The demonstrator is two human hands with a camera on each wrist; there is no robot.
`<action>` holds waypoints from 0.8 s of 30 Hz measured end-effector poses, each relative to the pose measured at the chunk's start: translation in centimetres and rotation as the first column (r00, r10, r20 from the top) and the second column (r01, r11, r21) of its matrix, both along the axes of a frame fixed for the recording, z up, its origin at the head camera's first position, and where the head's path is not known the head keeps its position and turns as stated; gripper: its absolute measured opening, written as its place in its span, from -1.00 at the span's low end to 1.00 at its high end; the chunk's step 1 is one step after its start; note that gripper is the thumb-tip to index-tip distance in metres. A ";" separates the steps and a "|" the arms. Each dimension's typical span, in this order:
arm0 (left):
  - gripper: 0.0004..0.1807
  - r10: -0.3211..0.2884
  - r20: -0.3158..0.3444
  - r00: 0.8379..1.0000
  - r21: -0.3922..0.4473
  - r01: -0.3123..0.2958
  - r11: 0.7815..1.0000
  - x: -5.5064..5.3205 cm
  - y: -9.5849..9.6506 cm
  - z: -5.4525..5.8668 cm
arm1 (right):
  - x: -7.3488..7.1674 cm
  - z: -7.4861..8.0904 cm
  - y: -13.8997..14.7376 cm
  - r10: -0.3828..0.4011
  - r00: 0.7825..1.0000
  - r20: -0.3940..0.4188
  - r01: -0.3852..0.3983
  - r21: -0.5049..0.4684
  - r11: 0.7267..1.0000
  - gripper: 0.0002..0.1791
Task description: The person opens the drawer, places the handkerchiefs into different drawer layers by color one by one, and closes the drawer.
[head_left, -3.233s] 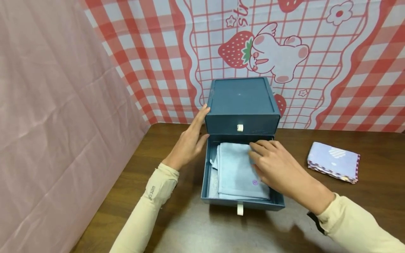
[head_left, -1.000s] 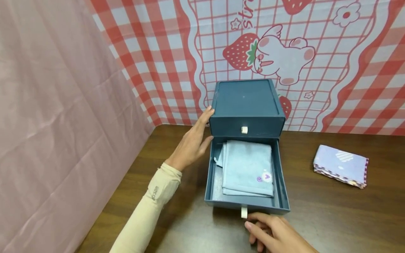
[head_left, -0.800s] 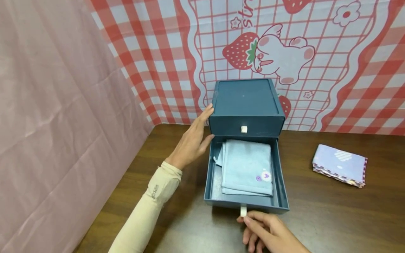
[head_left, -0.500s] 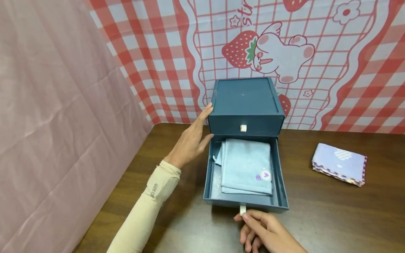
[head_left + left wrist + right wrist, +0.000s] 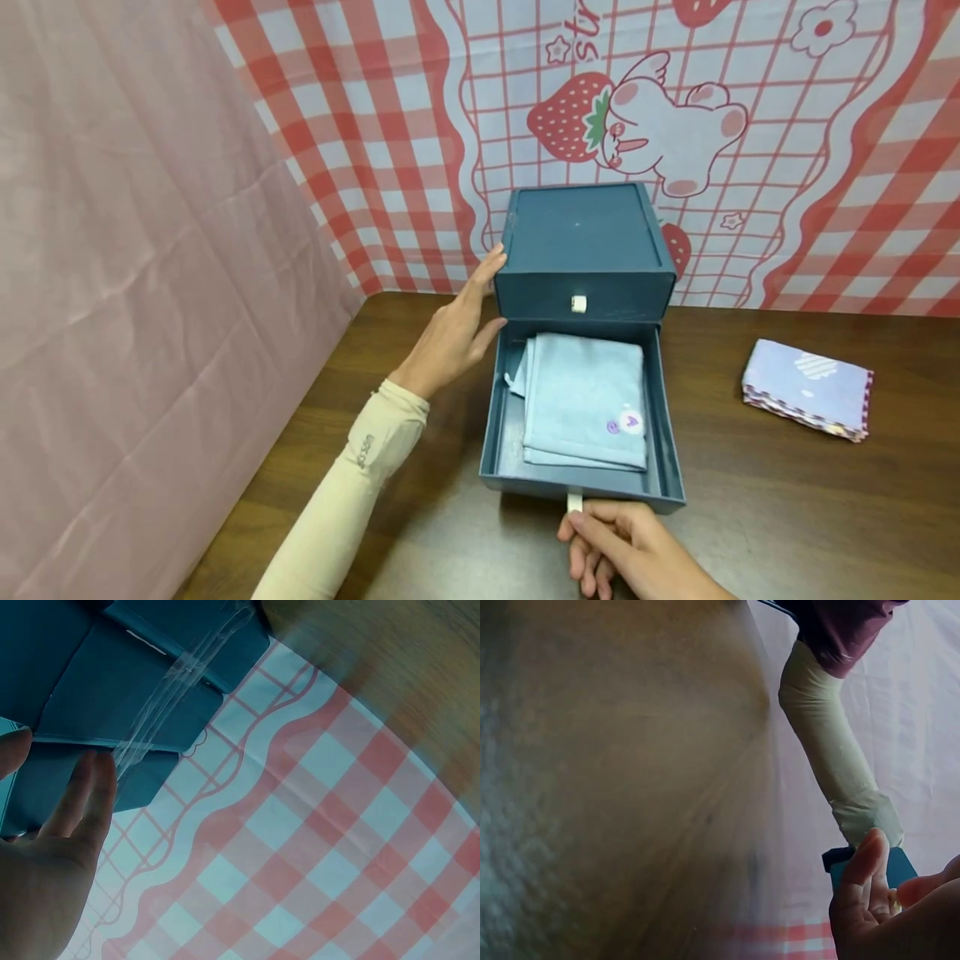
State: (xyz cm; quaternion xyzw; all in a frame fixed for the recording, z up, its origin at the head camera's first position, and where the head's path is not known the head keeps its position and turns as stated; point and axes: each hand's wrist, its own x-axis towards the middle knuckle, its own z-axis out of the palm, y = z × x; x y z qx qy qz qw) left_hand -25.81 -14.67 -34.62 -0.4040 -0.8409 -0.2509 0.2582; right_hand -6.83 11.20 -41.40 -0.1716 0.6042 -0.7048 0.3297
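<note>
A dark blue two-tier drawer unit [image 5: 581, 229] stands against the backdrop, its lower drawer [image 5: 491, 450] pulled out. Inside the drawer lies a folded light blue towel [image 5: 585, 392] with a small purple-and-white emblem at its near right corner. My right hand [image 5: 630, 546] pinches the white pull tab [image 5: 575, 502] on the drawer's front between thumb and index finger, the other fingers loosely bent below. Fingers straight, my left hand [image 5: 453, 337] rests along the unit's left side; the left wrist view shows its fingertips [image 5: 101, 769] against the dark blue side wall.
A folded lilac cloth [image 5: 806, 387] with a checked edge lies on the wooden table [image 5: 750, 500] to the right. The upper drawer, with its white tab [image 5: 578, 304], is closed. Clear tape [image 5: 161, 701] runs down the unit's side. Pink fabric [image 5: 150, 292] hangs at left.
My right hand has left the towel in the drawer and moved to the front, where it now pinches the pull tab. The drawer has shifted slightly outward. My left hand stays at the unit's side.
</note>
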 end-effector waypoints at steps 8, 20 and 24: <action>-0.07 0.007 0.012 1.000 -0.008 -0.007 1.000 0.1 0.0 0.0 | 0.1 1.3 0.2 -0.047 0.995 -0.087 0.049 0.018 0.999 -0.51; -0.07 -0.003 0.009 1.000 -0.002 0.003 1.000 0.1 0.0 -0.1 | -0.7 2.6 0.6 -0.151 0.958 -0.243 0.178 0.094 0.980 -0.57; -0.08 -0.007 0.014 1.000 0.000 0.007 1.000 0.0 0.1 -0.1 | -1.1 2.4 0.9 -0.165 0.953 -0.255 0.194 0.093 0.977 -0.59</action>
